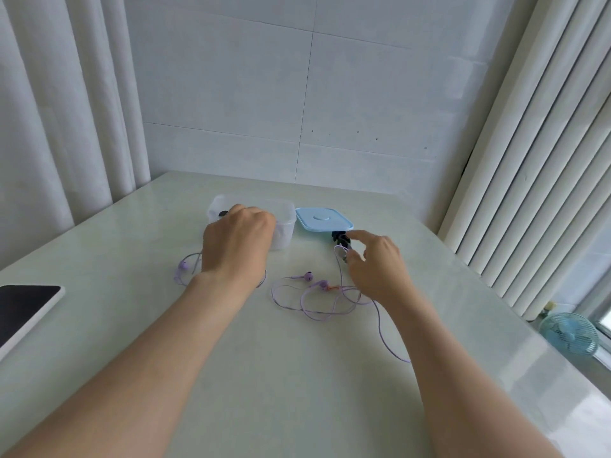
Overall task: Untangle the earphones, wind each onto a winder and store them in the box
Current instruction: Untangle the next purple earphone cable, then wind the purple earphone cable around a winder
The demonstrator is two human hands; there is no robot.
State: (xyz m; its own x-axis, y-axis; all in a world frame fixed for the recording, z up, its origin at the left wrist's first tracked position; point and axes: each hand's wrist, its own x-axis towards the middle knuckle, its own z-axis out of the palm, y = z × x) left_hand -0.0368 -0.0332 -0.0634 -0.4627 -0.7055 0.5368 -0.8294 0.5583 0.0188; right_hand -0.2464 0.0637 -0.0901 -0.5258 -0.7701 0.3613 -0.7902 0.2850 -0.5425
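A tablet (26, 309) sits at the bench's (297, 391) left edge, with open room in the near middle. The left grip (238, 239) curls over the clear box (286, 223); I cannot tell whether it clasps anything. The blue lid (324, 219) lies just beside the box. The right grip (377, 266) pinches the cable of the purple earphones (309, 276) at the black winder (340, 239), and loose loops sprawl between the hands.

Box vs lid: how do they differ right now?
The box is clear and deep; the lid is opaque light blue and flat. The left hand hides part of the box; the lid, to its right, is in plain view. Both are rounded rectangles on the table.
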